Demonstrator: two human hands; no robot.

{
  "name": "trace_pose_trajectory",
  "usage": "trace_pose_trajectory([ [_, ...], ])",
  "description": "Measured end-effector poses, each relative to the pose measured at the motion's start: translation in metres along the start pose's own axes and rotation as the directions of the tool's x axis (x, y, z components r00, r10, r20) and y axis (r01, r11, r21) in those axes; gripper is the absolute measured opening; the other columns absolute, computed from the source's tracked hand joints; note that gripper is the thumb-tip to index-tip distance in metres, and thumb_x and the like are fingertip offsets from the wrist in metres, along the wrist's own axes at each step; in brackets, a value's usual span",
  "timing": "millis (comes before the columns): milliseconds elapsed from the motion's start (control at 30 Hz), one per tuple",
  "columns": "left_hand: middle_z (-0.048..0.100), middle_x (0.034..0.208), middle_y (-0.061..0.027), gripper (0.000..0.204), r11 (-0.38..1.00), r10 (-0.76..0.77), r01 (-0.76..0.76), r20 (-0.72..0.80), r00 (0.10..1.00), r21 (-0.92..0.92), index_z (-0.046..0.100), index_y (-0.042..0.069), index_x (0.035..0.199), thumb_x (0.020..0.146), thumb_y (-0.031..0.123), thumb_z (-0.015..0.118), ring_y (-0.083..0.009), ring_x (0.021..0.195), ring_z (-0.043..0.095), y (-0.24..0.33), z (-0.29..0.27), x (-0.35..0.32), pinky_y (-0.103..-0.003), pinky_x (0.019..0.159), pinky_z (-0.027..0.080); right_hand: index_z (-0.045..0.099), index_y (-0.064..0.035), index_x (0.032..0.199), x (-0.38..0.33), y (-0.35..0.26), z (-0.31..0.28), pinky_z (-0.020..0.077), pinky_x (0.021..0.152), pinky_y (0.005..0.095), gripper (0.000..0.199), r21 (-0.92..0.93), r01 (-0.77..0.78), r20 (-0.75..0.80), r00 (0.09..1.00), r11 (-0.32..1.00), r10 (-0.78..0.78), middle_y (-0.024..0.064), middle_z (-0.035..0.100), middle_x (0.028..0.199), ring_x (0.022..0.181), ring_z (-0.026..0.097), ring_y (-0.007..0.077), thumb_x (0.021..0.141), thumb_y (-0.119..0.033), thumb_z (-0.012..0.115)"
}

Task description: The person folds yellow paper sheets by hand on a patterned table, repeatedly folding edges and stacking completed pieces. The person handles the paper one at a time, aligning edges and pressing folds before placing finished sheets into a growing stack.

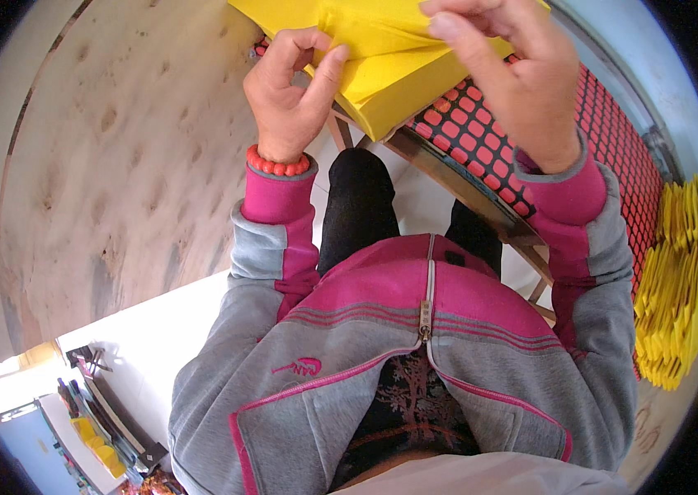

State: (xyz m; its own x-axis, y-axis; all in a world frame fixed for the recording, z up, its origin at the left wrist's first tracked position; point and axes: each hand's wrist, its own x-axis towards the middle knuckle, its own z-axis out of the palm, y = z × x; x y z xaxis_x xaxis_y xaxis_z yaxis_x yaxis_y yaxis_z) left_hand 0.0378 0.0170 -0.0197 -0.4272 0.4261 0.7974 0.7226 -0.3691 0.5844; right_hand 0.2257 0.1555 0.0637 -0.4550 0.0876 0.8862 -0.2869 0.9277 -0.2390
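Note:
A bright yellow folded piece (403, 87), of paper or a felt-like cloth, lies across the top of the view with creased layers and a boxy front corner. My left hand (287, 99), wearing a red bead bracelet (277, 162), pinches a raised edge of it between thumb and forefinger. From the other side, my right hand (530, 87) closes thumb and fingers on a fold of the same piece. The top of the piece runs out of view, and part of its far right lies behind the right hand.
A red-and-black patterned cover (481, 124) lies on the wooden-framed table under the yellow piece. At the right edge stands a bunch of folded yellow pieces (671, 289). A large pale wooden board (110, 181) fills the left. Shelving with assorted goods (97, 429) shows at lower left.

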Motion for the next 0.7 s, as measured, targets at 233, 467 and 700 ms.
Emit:
trace_pose_trajectory([
  [233,0.074,0.116,-0.0119,0.042,0.999,0.022,-0.028,0.138,0.990,0.044,0.070,0.001,0.122,0.082,0.004,0.082,-0.0182,0.103,0.071,0.018,0.000,0.016,-0.031,0.088,0.057,0.059,0.0019,0.107,0.017,0.012,-0.038,0.0527,0.080,0.0231,0.009,0.405,-0.262,-0.109,0.937,0.876,0.331,0.0068,0.069,0.097,0.088,0.065,0.0096,0.099,-0.002,0.063],
  [467,0.073,0.119,-0.0119,0.027,0.927,0.123,-0.258,0.430,0.895,0.272,0.073,0.005,0.109,0.083,-0.002,0.075,-0.0282,0.105,0.073,0.024,-0.016,0.032,-0.033,0.089,0.057,0.063,-0.0010,0.106,-0.010,0.026,-0.048,0.0549,0.083,0.0276,0.011,0.326,-0.386,0.186,0.921,0.863,0.342,0.0080,0.072,0.107,0.092,0.068,0.0144,0.103,-0.011,0.060],
  [700,0.073,0.105,-0.0077,0.020,0.975,0.079,-0.142,0.328,0.941,0.171,0.070,0.001,0.116,0.097,0.001,0.065,-0.0177,0.096,0.068,0.017,-0.011,0.042,-0.027,0.086,0.052,0.064,0.0002,0.109,-0.050,0.018,-0.050,0.0559,0.079,0.0245,0.031,0.435,-0.839,0.617,0.542,0.328,0.570,0.0081,0.071,0.102,0.088,0.069,0.0113,0.104,-0.030,0.062],
])
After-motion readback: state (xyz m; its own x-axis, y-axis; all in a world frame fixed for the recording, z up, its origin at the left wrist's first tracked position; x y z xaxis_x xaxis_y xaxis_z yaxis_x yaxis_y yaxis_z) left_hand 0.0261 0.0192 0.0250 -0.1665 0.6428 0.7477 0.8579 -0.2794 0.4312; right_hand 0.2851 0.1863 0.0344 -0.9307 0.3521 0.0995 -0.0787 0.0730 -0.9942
